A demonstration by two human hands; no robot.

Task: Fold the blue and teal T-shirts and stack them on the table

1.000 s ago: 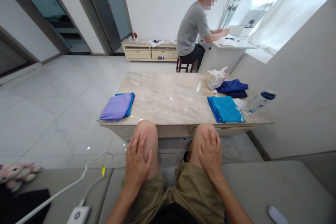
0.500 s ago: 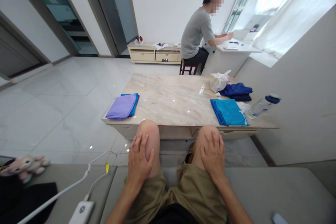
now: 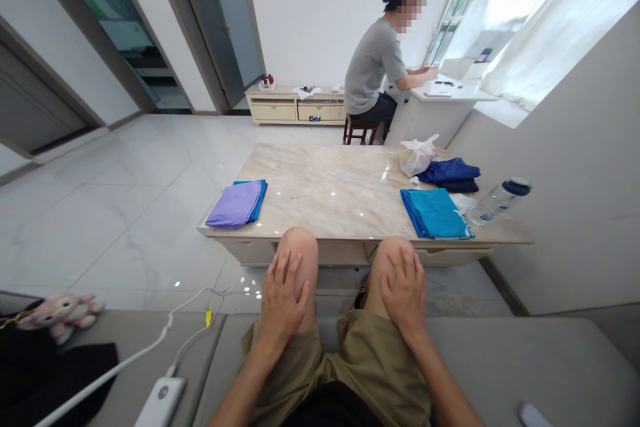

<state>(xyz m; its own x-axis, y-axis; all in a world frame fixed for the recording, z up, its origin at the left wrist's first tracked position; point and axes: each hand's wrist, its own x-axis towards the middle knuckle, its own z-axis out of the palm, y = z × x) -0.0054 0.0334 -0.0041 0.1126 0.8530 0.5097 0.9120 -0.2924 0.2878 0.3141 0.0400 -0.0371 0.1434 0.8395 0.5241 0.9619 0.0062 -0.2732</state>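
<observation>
My left hand (image 3: 285, 293) lies flat on my left thigh just behind the knee, fingers spread and holding nothing. On the other leg my right hand (image 3: 405, 290) rests the same way, open, its fingers apart over the knee. Beyond my knees stands a low marble-topped table (image 3: 320, 180). A folded purple cloth (image 3: 233, 205) lies on blue cloth at the table's left end, nearest my left hand. Toward the right end is a folded bright blue cloth (image 3: 436, 212), ahead of my right hand. Neither hand touches the cloths.
Behind the blue cloth are a white plastic bag (image 3: 416, 157), dark blue folded fabric (image 3: 453, 172) and a clear bottle (image 3: 500, 203). A white power bank (image 3: 161, 403) with a cable and a plush toy (image 3: 65, 313) lie on the sofa. A person (image 3: 373, 60) sits at a desk.
My left knee has shifted to the right, and my left hand has moved with it. My right hand stays on its knee. The seated person's hands have moved slightly.
</observation>
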